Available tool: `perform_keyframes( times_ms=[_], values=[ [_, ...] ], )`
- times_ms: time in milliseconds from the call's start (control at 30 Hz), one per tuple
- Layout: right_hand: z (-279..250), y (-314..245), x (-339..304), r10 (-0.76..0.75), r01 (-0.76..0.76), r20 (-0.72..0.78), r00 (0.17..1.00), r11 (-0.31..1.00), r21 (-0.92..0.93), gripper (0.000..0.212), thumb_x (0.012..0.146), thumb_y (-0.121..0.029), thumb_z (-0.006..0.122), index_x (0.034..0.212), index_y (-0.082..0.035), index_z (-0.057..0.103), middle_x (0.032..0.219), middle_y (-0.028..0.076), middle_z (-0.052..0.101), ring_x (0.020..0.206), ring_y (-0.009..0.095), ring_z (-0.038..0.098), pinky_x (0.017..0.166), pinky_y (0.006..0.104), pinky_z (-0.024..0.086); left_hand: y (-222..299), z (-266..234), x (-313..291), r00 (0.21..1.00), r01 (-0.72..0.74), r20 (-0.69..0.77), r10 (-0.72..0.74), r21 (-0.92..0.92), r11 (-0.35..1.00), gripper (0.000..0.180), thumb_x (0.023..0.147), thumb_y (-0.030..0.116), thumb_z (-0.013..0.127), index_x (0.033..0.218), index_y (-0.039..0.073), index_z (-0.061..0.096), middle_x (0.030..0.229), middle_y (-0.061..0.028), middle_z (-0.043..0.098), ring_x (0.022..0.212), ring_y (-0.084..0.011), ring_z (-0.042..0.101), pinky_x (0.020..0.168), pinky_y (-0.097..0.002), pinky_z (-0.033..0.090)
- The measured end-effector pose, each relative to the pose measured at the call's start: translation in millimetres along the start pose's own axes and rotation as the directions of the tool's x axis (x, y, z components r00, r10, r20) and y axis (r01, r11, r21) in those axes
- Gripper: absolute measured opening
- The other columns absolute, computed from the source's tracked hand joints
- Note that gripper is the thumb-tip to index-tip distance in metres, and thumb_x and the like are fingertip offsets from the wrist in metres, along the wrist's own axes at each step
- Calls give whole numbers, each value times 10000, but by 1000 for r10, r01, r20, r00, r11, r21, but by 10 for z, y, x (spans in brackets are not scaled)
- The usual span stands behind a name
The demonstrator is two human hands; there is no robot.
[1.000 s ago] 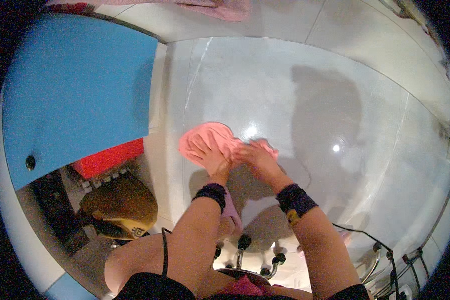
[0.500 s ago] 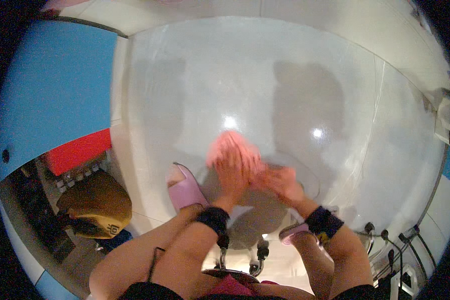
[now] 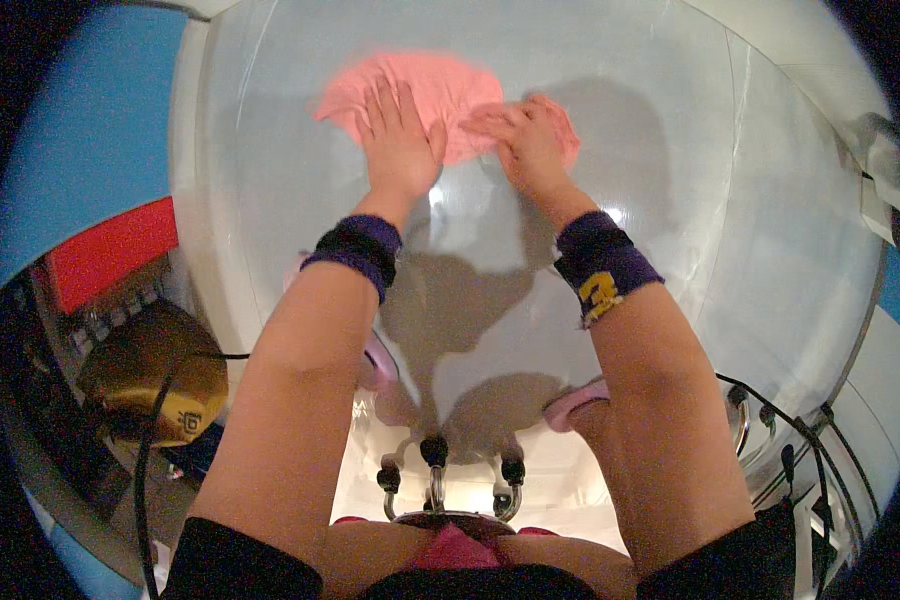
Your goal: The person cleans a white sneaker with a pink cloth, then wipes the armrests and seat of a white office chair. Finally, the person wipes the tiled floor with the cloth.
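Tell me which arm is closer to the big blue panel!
Left: the left arm is to the right of the blue panel, not touching it; the right arm is farther right, beyond the left arm.

cloth (image 3: 450,85) on floor (image 3: 270,120) ahead of slippers (image 3: 573,403), cabinet (image 3: 80,140) at left

The cloth (image 3: 420,85) is looking matt and creased; under it, the floor (image 3: 280,170) is shining smoothly. Left of the cloth, a panel (image 3: 100,150) is looking matt. This side of the cloth, wristbands (image 3: 606,255) are showing rough knit and metal chair legs (image 3: 437,490) are gleaming.
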State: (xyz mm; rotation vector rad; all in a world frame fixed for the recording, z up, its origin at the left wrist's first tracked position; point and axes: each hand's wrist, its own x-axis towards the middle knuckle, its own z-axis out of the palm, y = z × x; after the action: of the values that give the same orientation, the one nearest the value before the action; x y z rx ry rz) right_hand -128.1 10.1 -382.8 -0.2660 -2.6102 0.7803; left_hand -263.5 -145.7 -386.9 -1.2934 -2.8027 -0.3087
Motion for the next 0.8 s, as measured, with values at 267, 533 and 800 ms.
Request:
perform_keyframes(
  times_ms=[267, 533, 800],
  values=[
    [-84, -874, -1157, 135, -135, 13, 991, 990, 31, 398, 697, -95, 647, 977, -342, 784, 1027, -84, 705, 1009, 230, 575, 944, 463, 394, 253, -478, -1413, 986, 18, 169, 1, -108, 994, 790, 944, 387, 541, 1559, -26, 264, 1633, -262, 190, 1526, -420, 148, 1224, -576, 87],
    [58, -1920, -2381, 224, -226, 26, 974, 968, 106, 445, 710, -2, 590, 1022, -253, 784, 1085, -54, 669, 988, 222, 545, 967, 439, 343, 227, -571, -2896, 967, 25, 254, 12, -143, 989, 767, 953, 362, 537, 1555, -30, 271, 1650, -240, 165, 1535, -408, 136, 1229, -564, 104],
    [70, -2633, -3659, 352, -377, 166, 921, 914, 152, 447, 708, -28, 575, 1041, -242, 784, 1104, -23, 700, 1025, 227, 578, 976, 452, 368, 522, -841, -4149, 884, 76, 467, -1, -140, 987, 726, 975, 380, 508, 1539, -34, 315, 1661, -223, 141, 1539, -394, 129, 1236, -519, 134]
  ],
)
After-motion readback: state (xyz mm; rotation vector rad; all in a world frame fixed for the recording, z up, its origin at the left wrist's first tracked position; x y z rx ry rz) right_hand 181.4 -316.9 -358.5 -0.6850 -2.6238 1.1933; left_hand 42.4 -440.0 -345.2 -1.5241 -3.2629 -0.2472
